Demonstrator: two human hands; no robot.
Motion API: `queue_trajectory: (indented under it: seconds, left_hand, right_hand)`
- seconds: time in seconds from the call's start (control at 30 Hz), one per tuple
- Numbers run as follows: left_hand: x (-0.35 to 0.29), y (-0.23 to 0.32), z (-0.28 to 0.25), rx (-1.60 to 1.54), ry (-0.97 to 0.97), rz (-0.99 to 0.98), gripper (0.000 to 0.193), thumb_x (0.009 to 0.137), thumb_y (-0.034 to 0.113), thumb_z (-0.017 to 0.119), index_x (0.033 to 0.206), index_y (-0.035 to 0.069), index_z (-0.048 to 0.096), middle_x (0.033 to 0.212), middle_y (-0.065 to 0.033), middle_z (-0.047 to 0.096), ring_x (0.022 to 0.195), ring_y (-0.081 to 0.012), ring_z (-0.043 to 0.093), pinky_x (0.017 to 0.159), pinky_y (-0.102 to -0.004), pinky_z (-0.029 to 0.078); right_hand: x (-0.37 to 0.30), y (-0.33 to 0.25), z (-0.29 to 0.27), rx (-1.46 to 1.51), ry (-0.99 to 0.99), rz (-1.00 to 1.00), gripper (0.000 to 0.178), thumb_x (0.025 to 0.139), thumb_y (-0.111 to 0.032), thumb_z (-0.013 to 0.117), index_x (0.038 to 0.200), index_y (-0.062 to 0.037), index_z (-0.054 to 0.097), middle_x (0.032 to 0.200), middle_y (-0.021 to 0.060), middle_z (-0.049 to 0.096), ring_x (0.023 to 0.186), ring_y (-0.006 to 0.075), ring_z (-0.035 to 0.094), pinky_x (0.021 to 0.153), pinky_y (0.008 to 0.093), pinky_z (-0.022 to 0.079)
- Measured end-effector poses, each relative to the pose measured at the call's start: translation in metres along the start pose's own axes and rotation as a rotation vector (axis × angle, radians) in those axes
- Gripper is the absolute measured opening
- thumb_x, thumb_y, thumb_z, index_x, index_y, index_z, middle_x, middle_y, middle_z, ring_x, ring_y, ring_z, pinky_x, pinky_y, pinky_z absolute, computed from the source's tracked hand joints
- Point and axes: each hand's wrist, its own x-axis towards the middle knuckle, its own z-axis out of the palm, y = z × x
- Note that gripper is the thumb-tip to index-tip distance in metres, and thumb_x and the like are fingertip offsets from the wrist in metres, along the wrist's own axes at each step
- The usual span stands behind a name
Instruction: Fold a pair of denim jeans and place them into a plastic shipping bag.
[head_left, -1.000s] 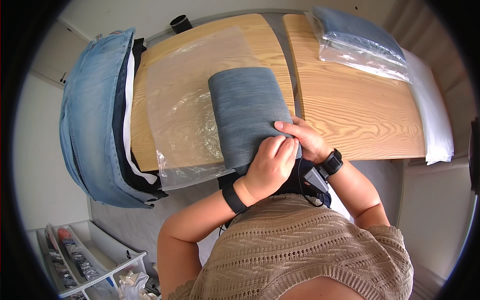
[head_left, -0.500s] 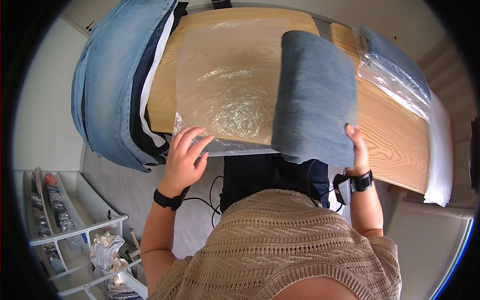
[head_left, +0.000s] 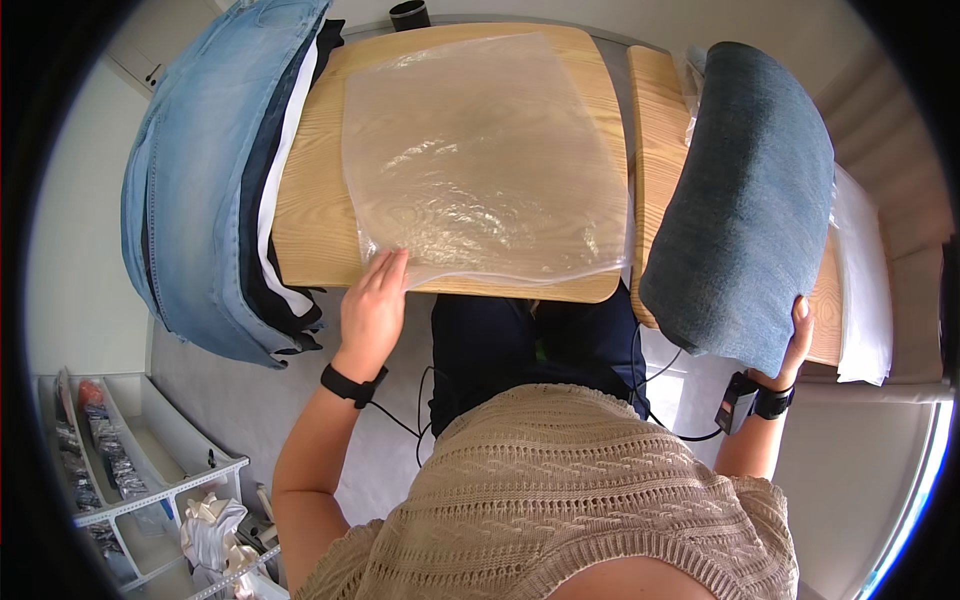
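Note:
A folded pair of blue jeans (head_left: 745,190) is held up on the right, gripped at its near right corner by my right hand (head_left: 795,340). The thumb shows on the denim; the other fingers are hidden beneath. A clear plastic bag (head_left: 480,160) lies spread over the wooden table (head_left: 312,225). My left hand (head_left: 375,315) rests on the bag's near left corner, its fingers stretched out side by side and its thumb out of sight.
A pile of jeans and dark and white garments (head_left: 205,190) hangs over the table's left end. To the right, a second wooden board (head_left: 655,110) carries a stack of clear bags (head_left: 863,290). A divided bin (head_left: 165,490) stands lower left, a black cup (head_left: 409,15) at the back.
My right hand has carried the folded jeans right, off the plastic bag and over the side board. My left hand's spread fingers have come together on the bag's corner.

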Motion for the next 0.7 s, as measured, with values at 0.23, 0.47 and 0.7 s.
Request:
queue_trajectory:
  seconds: [0.23,0.47,0.7]
  left_hand:
    - [0.046,0.059,0.026,-0.050,-0.020,0.050,0.027,0.083,0.012,0.056,0.106,-0.001,0.058,0.105,-0.0157,0.062,0.103,-0.0301,0.057,0.081,-0.0373,0.049]
    - [0.033,0.055,0.006,-0.275,-0.126,0.159,0.041,0.074,0.023,0.070,0.107,0.001,0.060,0.114,-0.0138,0.058,0.105,-0.0303,0.054,0.086,-0.0379,0.046]
    - [0.027,0.053,0.006,-0.298,-0.132,0.106,0.023,0.076,0.018,0.068,0.095,0.004,0.066,0.106,-0.0110,0.062,0.097,-0.0283,0.059,0.081,-0.0362,0.049]
  right_hand:
    - [0.005,-0.003,0.001,0.067,0.159,-0.064,0.062,0.080,-0.044,0.060,0.122,-0.0014,0.046,0.113,0.0137,0.055,0.101,0.0246,0.053,0.087,0.0365,0.042]
    - [-0.004,-0.011,-0.023,0.066,0.197,-0.073,0.059,0.081,-0.042,0.059,0.122,-0.0020,0.046,0.114,0.0139,0.055,0.102,0.0253,0.054,0.087,0.0371,0.042]
    - [-0.004,-0.002,-0.036,0.041,0.240,-0.020,0.058,0.082,-0.041,0.059,0.125,-0.0036,0.045,0.114,0.0135,0.055,0.101,0.0247,0.055,0.087,0.0372,0.044]
